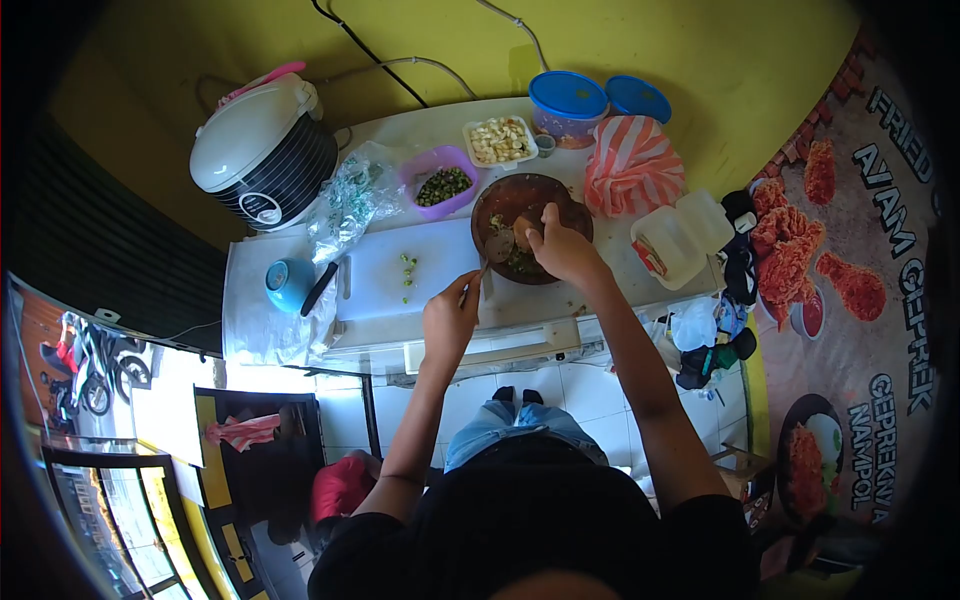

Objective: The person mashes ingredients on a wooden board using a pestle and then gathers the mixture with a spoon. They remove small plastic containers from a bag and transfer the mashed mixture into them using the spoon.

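Note:
A dark brown mortar (578, 215) stands near the middle of the counter, with green bits and mash inside. My right hand (563, 250) is closed around a wooden pestle (523, 232) whose head is down in the mortar. At the front left of the bowl, my left hand (452, 315) grips a spoon (499, 247) by its handle, its bowl end inside the mortar beside the pestle. Left of the mortar, chopped green pieces (408, 278) lie on a white cutting board (375, 262). A knife (319, 289) with a black handle rests at the board's left edge.
Behind the mortar are a purple container of green pieces (437, 204), a white tub of pale chunks (500, 162) and a blue-lidded container (567, 132). To the right are a striped plastic bag (634, 166) and an open white box (683, 272). A rice cooker (262, 150) and blue bowl (289, 285) stand left.

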Motion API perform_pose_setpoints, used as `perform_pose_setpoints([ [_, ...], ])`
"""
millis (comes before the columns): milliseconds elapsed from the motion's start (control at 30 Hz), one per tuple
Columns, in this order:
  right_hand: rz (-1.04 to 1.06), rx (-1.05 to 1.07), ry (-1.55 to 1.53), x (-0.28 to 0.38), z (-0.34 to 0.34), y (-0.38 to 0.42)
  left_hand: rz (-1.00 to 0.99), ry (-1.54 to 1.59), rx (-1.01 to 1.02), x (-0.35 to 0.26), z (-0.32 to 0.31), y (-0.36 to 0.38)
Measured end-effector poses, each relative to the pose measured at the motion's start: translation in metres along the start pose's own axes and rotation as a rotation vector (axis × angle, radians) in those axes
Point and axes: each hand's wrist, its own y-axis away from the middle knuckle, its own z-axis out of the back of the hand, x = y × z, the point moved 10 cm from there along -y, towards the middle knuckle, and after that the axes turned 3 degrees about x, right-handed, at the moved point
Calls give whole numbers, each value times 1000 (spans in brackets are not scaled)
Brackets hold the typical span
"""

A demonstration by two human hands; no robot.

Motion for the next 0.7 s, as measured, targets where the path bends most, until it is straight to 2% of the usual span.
perform_pose_setpoints([
  [67, 62, -24, 11, -3, 3, -5, 29, 1, 106, 3, 11, -3],
  [133, 170, -97, 21, -9, 2, -14, -177, -112, 154, -4, 21, -11],
  [167, 129, -13, 19, -7, 2, -12, -279, -167, 178, -6, 24, -13],
  [200, 87, 70, 17, -3, 7, -8, -264, -145, 244, 3, 22, -17],
  [267, 28, 180, 5, -2, 10, -4, -366, -157, 273, -2, 25, -21],
  [433, 12, 260, -40, -9, 10, -9, -579, -138, 296, -18, 28, -30],
  [533, 0, 300, -40, -12, 10, -11, -607, -244, 307, -29, 27, -34],
  [700, -12, 301, 3, -12, 13, -11, -646, -230, 259, -31, 29, -36],
])
